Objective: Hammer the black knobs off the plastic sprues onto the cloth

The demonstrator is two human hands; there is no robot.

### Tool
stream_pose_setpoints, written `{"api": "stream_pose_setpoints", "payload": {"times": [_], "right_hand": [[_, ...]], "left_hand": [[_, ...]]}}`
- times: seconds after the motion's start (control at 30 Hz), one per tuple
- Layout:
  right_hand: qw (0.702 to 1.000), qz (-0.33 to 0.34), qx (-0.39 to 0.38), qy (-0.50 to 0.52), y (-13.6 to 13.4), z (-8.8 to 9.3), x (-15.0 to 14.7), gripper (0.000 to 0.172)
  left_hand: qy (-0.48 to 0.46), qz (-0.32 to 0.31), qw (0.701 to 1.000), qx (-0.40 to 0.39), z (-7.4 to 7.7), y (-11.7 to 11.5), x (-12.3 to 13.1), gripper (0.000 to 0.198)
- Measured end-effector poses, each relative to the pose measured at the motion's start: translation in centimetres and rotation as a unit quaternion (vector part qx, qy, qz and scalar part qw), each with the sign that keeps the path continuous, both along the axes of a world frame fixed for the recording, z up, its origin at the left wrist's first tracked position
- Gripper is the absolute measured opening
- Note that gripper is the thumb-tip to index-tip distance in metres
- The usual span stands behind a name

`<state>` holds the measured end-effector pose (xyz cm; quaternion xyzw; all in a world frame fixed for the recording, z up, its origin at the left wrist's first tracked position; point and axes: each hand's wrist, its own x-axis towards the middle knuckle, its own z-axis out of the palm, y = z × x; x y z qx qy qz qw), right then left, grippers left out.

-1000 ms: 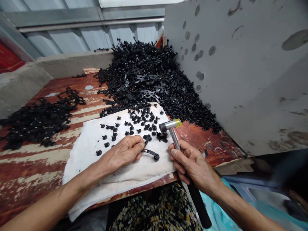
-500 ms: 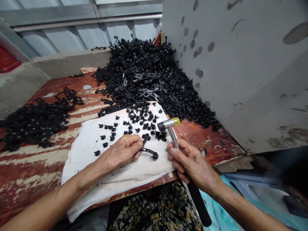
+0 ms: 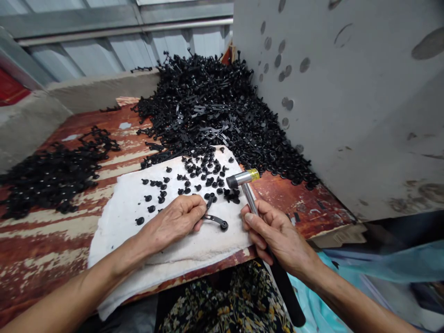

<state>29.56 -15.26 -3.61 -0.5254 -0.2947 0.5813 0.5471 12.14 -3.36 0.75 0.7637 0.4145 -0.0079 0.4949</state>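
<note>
Over the white cloth (image 3: 121,249), my left hand (image 3: 176,217) pinches a black jointed linkage piece (image 3: 217,219). Two of its arms stick out to the right of my fingers, one angled up, one ending in a round knob on the cloth; the rest is hidden in my hand. My right hand (image 3: 274,231) is wrapped around a small mallet (image 3: 249,199) near the top of its black grip. The mallet's head, with a black face and a yellow face, is raised just beyond the linkage, apart from it. Several small black studs (image 3: 197,173) lie scattered on the cloth.
A large heap of black linkage parts (image 3: 208,101) rises at the back against the grey panel (image 3: 329,101). A smaller pile (image 3: 52,175) lies at the left on the worn red-brown table (image 3: 41,259). Turquoise plastic sheeting (image 3: 308,296) hangs below the table's right side.
Both hands, the linkage piece and the mallet stay almost still. At the lower right edge, a dark shape has moved away and the turquoise sheeting looks shifted.
</note>
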Motion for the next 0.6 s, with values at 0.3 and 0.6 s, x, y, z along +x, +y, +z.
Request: {"api": "stream_pose_setpoints", "payload": {"times": [0.3,0.6], "right_hand": [[1.000,0.004,0.002,-0.001,0.0,0.1,0.0,0.027],[1.000,0.008,0.009,0.002,0.0,-0.2,0.2,0.025]], "left_hand": [[0.001,0.018,0.998,-0.057,-0.5,0.5,-0.5,0.037],[-0.052,0.082,0.988,-0.121,0.6,-0.3,0.0,0.042]]}}
